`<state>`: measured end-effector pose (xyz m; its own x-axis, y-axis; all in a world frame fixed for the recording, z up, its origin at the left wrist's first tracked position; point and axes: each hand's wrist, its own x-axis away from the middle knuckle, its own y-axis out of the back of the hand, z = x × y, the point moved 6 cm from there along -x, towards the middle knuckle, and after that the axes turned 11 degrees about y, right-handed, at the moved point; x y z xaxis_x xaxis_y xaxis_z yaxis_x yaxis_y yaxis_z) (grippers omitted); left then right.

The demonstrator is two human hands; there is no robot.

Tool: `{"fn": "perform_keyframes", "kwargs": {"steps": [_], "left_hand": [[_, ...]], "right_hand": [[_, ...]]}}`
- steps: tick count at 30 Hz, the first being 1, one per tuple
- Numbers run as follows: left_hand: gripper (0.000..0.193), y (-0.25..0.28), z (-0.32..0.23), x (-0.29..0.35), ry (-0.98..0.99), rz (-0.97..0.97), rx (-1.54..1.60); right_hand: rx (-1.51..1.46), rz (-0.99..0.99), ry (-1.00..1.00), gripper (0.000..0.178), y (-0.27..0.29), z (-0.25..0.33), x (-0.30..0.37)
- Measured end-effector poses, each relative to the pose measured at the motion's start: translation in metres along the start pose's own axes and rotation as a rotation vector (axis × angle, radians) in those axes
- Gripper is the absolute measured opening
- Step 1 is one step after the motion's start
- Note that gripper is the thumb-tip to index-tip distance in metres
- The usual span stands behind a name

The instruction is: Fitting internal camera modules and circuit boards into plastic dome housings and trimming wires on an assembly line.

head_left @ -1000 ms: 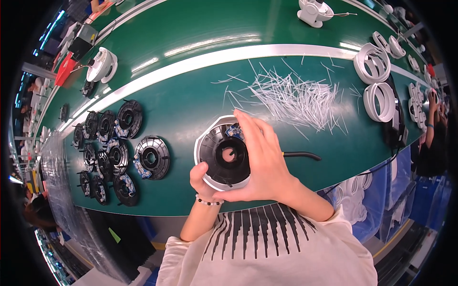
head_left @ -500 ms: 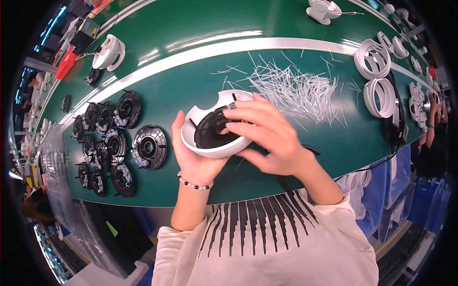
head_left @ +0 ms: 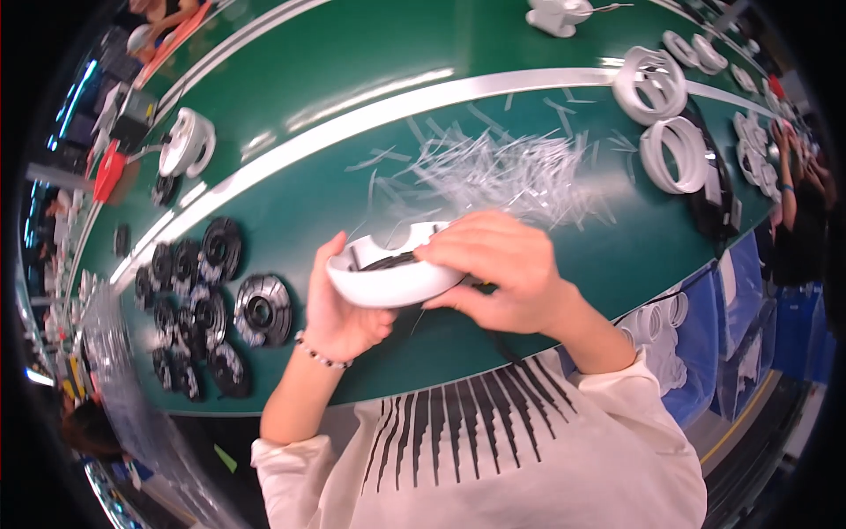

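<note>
Between my two hands, above the green table, is a white bowl-shaped plastic housing (head_left: 388, 285) with a notch in its far rim. A black round part (head_left: 388, 262) sits inside it, mostly hidden by the housing's near wall. My left hand (head_left: 339, 309), with a beaded bracelet at the wrist, grips the housing from the left and below. My right hand (head_left: 502, 269) is closed on the right side, fingers over the rim and thumb underneath. Left of my hands lies a black disc (head_left: 263, 309), apart from a group of several similar black discs (head_left: 210, 316).
Beyond my hands a loose pile of thin white strips (head_left: 507, 172) covers the table. White rings (head_left: 674, 156) stand at the right, near a black object. A white device (head_left: 187, 143) stands far left, another (head_left: 558, 16) at the back. Blue bins (head_left: 687, 357) stand below the right edge.
The housing has tipped so its outer wall faces me, hiding more of the black part. My right fingers have shifted from inside it to its rim. The whole view has shifted somewhat.
</note>
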<state>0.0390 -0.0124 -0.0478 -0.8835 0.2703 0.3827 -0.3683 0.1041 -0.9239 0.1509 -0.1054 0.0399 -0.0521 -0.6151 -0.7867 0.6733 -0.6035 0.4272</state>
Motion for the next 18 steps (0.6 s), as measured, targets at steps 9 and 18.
{"fn": "perform_keyframes", "kwargs": {"steps": [9,18], "left_hand": [[0.044,-0.043,-0.165,-0.044,-0.500,-0.358,-0.697],[0.063,0.001,-0.260,-0.109,-0.529,-0.516,-0.642]], "right_hand": [[0.698,-0.077,-0.280,0.050,0.117,-0.047,0.050],[1.253,0.056,-0.566,0.019,0.234,-0.107,0.166]]}}
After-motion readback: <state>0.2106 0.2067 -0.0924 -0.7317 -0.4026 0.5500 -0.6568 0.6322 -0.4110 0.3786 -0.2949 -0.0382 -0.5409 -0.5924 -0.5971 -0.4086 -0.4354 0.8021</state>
